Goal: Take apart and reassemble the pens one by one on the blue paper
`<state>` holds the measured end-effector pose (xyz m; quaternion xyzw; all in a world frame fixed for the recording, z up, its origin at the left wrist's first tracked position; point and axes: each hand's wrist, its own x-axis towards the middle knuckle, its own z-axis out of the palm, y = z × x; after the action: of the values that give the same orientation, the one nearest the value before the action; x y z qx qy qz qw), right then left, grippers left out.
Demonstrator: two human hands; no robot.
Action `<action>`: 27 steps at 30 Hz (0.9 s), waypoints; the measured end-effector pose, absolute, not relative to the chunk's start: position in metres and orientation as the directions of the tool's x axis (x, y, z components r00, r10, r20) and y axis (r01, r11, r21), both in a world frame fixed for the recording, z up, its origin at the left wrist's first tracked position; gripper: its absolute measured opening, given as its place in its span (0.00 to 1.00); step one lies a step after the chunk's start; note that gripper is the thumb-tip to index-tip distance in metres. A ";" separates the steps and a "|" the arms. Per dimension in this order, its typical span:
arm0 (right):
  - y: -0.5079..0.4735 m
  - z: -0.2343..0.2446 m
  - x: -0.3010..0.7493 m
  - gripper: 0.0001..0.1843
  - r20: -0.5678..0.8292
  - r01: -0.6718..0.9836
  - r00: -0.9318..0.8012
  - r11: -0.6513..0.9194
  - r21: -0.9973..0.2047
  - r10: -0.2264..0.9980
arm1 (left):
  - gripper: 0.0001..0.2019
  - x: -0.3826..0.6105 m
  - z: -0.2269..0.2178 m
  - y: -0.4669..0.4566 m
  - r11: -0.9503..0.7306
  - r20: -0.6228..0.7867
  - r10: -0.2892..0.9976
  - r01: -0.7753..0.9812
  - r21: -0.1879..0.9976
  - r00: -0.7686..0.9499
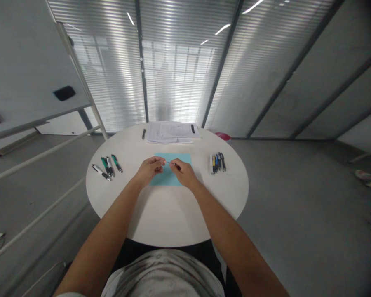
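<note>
Above white table [170, 214], mid-frame, pinches thin piece [171, 163], likely light and stiff, best held by one end, in right hand [183, 171], with grip unclear in left hand [149, 170].

An office or small meeting room, apparently.
Beyond the round white table [170, 222] stands a glazed wall with slatted blinds [173, 90]; left of the table, a whiteboard [27, 49] on a frame; near the table's far edge, printed sheets [170, 132]; toward its sides, pens [216, 163].
</note>
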<state>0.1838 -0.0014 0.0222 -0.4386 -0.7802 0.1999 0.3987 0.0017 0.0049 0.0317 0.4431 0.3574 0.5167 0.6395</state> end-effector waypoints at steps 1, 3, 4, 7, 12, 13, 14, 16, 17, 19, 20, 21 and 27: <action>-0.001 0.022 0.184 0.14 0.446 0.519 -0.295 0.534 -0.668 0.845 | 0.13 0.002 0.031 0.005 0.072 0.000 0.978 -0.337 0.939 0.211; -0.001 0.021 0.184 0.13 0.445 0.507 -0.283 0.526 -0.682 0.850 | 0.13 0.002 0.031 0.005 0.070 -0.001 0.978 -0.328 0.942 0.208; -0.001 0.021 0.184 0.13 0.443 0.504 -0.275 0.520 -0.689 0.853 | 0.13 0.002 0.031 0.005 0.068 0.000 0.978 -0.326 0.943 0.207; -0.002 0.022 0.184 0.13 0.430 0.504 -0.270 0.507 -0.699 0.861 | 0.13 0.002 0.031 0.004 0.063 0.006 0.978 -0.320 0.945 0.209; -0.001 0.019 0.184 0.13 0.433 0.482 -0.307 0.531 -0.697 0.847 | 0.12 0.001 0.029 0.006 0.056 0.012 0.977 -0.306 0.950 0.214; 0.000 0.019 0.184 0.13 0.429 0.475 -0.313 0.531 -0.702 0.847 | 0.12 0.001 0.028 0.006 0.054 0.014 0.977 -0.306 0.950 0.214; 0.000 0.018 0.185 0.13 0.423 0.467 -0.319 0.529 -0.709 0.848 | 0.12 0.001 0.028 0.007 0.052 0.015 0.977 -0.308 0.950 0.213; 0.001 0.018 0.186 0.13 0.412 0.447 -0.332 0.526 -0.724 0.849 | 0.12 0.001 0.027 0.007 0.052 0.017 0.977 -0.310 0.949 0.214; 0.001 0.018 0.186 0.13 0.410 0.436 -0.336 0.526 -0.730 0.848 | 0.12 0.001 0.027 0.007 0.052 0.017 0.977 -0.310 0.949 0.214; 0.000 0.018 0.186 0.15 0.413 0.423 -0.331 0.525 -0.739 0.848 | 0.12 0.000 0.028 0.006 0.054 0.015 0.976 -0.308 0.950 0.216; 0.000 0.019 0.186 0.15 0.418 0.423 -0.324 0.525 -0.739 0.849 | 0.12 0.000 0.029 0.006 0.055 0.013 0.976 -0.308 0.950 0.216; 0.000 0.019 0.185 0.16 0.423 0.427 -0.316 0.525 -0.736 0.849 | 0.12 0.000 0.029 0.005 0.055 0.013 0.976 -0.307 0.950 0.216; -0.001 0.018 0.180 0.20 0.435 0.516 -0.262 0.506 -0.691 0.861 | 0.12 0.002 0.030 0.004 0.047 0.019 0.976 -0.296 0.954 0.217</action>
<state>0.1802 -0.0013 0.0182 -0.4497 -0.7658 0.2114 0.4081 0.0019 0.0038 0.0304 0.4667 0.3644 0.5088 0.6249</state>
